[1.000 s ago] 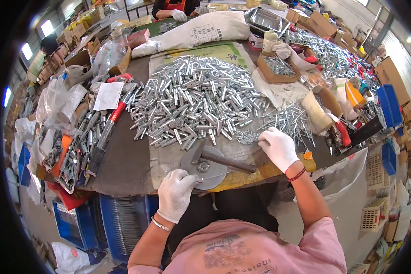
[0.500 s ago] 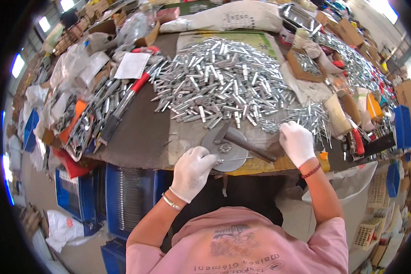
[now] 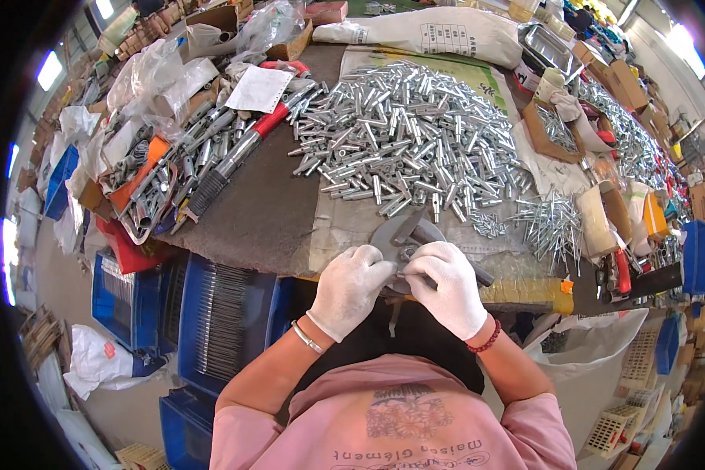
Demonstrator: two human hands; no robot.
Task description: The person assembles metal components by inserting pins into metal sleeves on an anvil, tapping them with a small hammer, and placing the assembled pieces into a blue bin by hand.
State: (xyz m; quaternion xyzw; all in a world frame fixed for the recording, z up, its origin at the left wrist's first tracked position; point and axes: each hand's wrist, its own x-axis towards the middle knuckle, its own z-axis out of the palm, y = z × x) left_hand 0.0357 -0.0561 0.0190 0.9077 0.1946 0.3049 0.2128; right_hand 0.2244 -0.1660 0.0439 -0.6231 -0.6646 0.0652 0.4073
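Both my hands wear white gloves and meet over the near edge of a round grey metal disc [image 3: 382,237]. My left hand [image 3: 352,288] is closed in a pinch on a thin metal rod, now mostly hidden by the fingers. Fingertips of my right hand [image 3: 448,288] press together at the rod's end; whatever they hold is too small to make out. A hammer [image 3: 417,232] lies across the disc, its handle running under my right hand. Beyond the disc spreads a big heap of silvery metal sleeves [image 3: 415,141].
Small metal pieces [image 3: 489,225] and a pile of thin metal rods [image 3: 552,227] lie right of the heap. Hand tools [image 3: 227,168] and plastic bags crowd the left. A blue crate [image 3: 231,321] of rods stands below the table edge. A cardboard box [image 3: 552,129] sits at right.
My right hand has left the small pieces at the right and come in to meet my left hand at the disc. The view has shifted slightly.
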